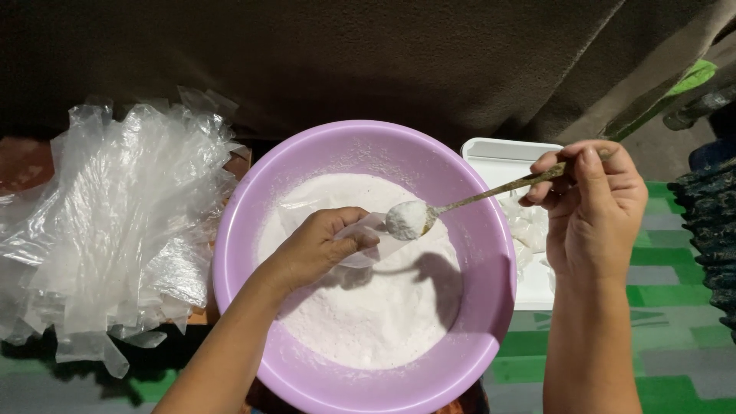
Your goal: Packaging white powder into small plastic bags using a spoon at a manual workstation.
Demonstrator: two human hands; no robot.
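A large purple basin (491,253) holds a bed of white powder (376,314). Over it, my left hand (318,245) pinches a small clear plastic bag (376,238) held open. My right hand (594,207) grips the handle of a metal spoon (491,194). The spoon's bowl carries a heap of white powder (406,219) right at the bag's mouth.
A big pile of clear plastic bags (115,222) lies to the left of the basin. A white tray (506,157) with filled bags sits behind the basin on the right. A green and grey checked mat (659,322) covers the floor. Dark cloth hangs at the back.
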